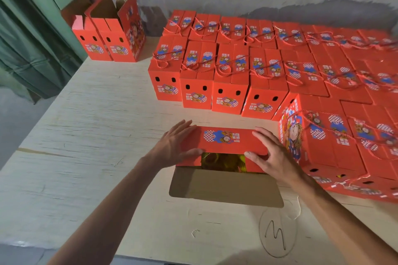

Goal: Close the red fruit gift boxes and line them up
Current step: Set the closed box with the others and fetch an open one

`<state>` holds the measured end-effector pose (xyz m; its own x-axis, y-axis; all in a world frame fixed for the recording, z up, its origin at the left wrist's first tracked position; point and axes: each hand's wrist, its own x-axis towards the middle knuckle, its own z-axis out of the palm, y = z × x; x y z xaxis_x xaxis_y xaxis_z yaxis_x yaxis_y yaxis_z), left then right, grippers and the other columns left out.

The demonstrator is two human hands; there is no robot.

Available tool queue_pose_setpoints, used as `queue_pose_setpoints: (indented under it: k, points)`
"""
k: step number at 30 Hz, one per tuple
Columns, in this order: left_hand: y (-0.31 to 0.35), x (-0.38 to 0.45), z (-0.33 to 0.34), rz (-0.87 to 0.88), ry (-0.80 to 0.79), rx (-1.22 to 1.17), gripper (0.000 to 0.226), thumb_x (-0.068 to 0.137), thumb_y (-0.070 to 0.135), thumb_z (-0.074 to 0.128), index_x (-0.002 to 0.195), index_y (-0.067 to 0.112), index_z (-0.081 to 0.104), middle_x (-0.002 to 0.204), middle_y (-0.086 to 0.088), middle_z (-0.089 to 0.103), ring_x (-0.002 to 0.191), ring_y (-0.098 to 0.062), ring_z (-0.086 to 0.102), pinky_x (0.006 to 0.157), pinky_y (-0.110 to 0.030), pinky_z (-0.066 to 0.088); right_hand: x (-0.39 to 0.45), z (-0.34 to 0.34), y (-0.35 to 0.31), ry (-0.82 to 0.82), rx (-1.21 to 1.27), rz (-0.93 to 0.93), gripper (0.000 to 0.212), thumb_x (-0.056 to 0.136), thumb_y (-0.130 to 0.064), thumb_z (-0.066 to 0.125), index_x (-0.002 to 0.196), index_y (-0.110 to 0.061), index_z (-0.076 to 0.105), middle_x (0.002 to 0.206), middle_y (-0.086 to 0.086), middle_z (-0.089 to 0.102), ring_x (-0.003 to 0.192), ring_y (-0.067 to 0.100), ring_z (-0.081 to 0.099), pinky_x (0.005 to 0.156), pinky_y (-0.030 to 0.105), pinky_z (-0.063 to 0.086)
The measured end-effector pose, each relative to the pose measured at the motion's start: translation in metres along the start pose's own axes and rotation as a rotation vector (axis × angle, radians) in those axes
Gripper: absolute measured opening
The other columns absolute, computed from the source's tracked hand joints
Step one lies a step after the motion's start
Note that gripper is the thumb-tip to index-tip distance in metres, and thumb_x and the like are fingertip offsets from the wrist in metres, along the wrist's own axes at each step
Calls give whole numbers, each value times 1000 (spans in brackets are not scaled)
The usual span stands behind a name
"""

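Note:
A red fruit gift box (224, 139) stands in front of me on the pale table (86, 135). Its far flap is folded down over the top. Its near brown flap (226, 185) still lies open toward me, and yellow contents show in the gap. My left hand (174, 143) presses flat on the left end of the folded flap, thumb under its edge. My right hand (271, 153) presses on the right end with fingers spread. Several shut red boxes (198, 84) with rope handles stand in rows behind and to the right.
Two open empty red boxes (107, 34) stand at the far left by a green curtain (32, 38). A shut box (318, 144) stands close to my right hand. A pencilled oval mark (276, 232) lies on the table near the front edge.

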<state>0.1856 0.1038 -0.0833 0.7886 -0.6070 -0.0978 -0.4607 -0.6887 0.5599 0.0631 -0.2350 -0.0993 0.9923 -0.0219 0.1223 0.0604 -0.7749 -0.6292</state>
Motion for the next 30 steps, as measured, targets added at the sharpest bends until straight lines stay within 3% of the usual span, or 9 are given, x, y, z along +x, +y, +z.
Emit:
queue_pose_setpoints:
  k: [4, 7, 11, 16, 19, 21, 24, 28, 30]
  points:
    - [-4, 10, -6, 107, 2, 196, 100, 79, 92, 38, 159, 32, 32, 156, 3, 38, 142, -20, 35, 111, -56, 43, 9, -6, 8, -46, -142, -36, 87, 86, -79, 57, 154, -26, 45, 155, -17, 35, 142, 7, 38, 109, 30, 42]
    - [-4, 13, -2, 176, 8, 262, 91, 85, 87, 37, 159, 35, 31, 149, 2, 40, 135, -22, 38, 105, -54, 49, 16, -9, 13, -85, -211, -62, 90, 82, -84, 55, 153, -30, 47, 148, -17, 37, 133, 10, 44, 101, 34, 50]
    - [-2, 15, -1, 176, 25, 326, 80, 90, 80, 35, 158, 37, 34, 144, -2, 46, 128, -25, 42, 103, -53, 48, 21, -10, 13, -61, -281, -127, 78, 89, -76, 56, 150, -28, 53, 141, -7, 46, 123, 16, 50, 88, 42, 58]
    - [4, 19, -4, 217, 28, 427, 71, 95, 74, 22, 159, 45, 25, 135, -8, 46, 120, -26, 44, 104, -46, 43, 26, -9, 9, -40, -392, -230, 56, 97, -61, 50, 148, -40, 51, 132, 3, 51, 111, 25, 56, 66, 42, 61]
    - [5, 20, -4, 259, 17, 531, 67, 98, 70, 17, 161, 46, 13, 136, -9, 44, 118, -24, 44, 103, -43, 44, 22, -11, 8, -45, -414, -258, 51, 100, -53, 50, 149, -41, 50, 134, 9, 53, 112, 28, 58, 69, 43, 61]
    - [5, 21, -6, 320, 0, 587, 68, 101, 65, 15, 163, 38, 13, 140, -12, 45, 121, -26, 46, 103, -44, 45, 17, -13, 6, -53, -401, -261, 49, 102, -47, 49, 150, -41, 48, 142, 10, 51, 122, 29, 56, 78, 46, 62]
    - [-1, 16, -11, 376, -85, 562, 68, 106, 56, 15, 164, 22, 12, 160, -17, 34, 143, -34, 39, 115, -50, 39, 11, -11, 4, -79, -332, -230, 50, 103, -42, 48, 153, -40, 44, 160, 9, 39, 141, 30, 45, 96, 50, 58]
    - [-16, 1, -12, 487, -61, 416, 61, 110, 25, 40, 158, -6, 17, 165, -26, 20, 155, -38, 20, 121, -55, 33, 8, -6, 4, -126, -281, -142, 52, 103, -44, 43, 155, -45, 34, 171, -1, 17, 156, 30, 23, 110, 55, 46]
    - [-21, -3, -10, 487, -15, 336, 61, 106, 15, 51, 157, -5, 24, 164, -24, 24, 154, -38, 22, 121, -54, 32, 5, -4, 4, -105, -243, -142, 51, 102, -41, 47, 153, -41, 41, 170, -1, 22, 155, 31, 25, 111, 55, 45]
